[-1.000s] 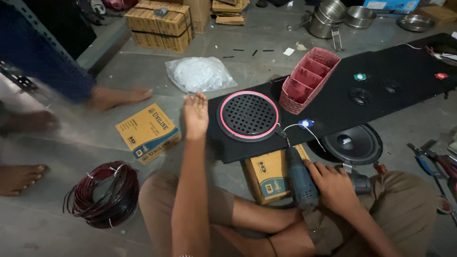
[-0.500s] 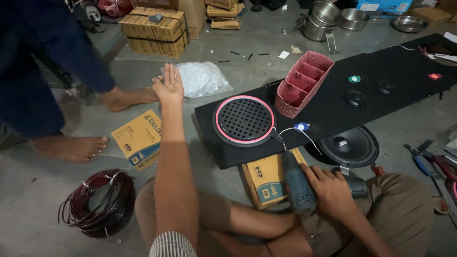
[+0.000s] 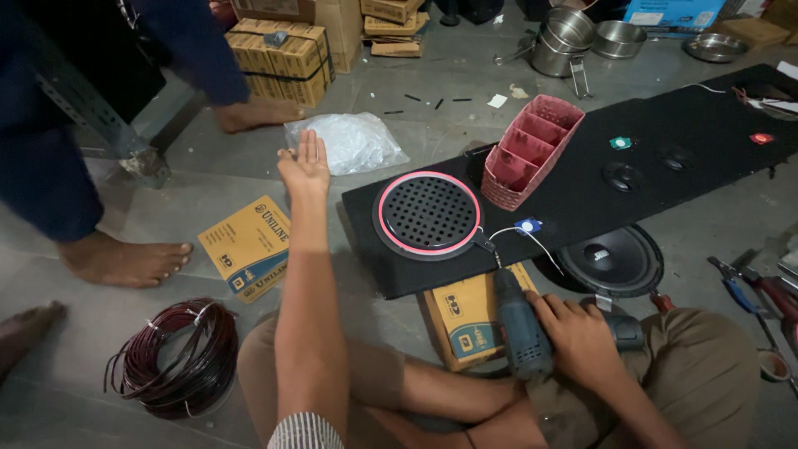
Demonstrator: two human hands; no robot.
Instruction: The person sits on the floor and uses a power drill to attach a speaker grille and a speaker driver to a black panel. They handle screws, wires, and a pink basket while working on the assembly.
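Right hand [image 3: 582, 337] grips drill [image 3: 519, 328] lower centre, bit at black board [image 3: 582, 195] near edge. Left hand [image 3: 306, 166] open, empty, beside plastic bag [image 3: 349, 141]. Wire coil [image 3: 170, 357] lower left; bare floor between.

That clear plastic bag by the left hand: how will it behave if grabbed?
The plastic bag looks floppy: crinkled, slumped on the floor, so it will likely sag. It seems filled with small pale pieces, which may shift. The left hand hovers open beside it.
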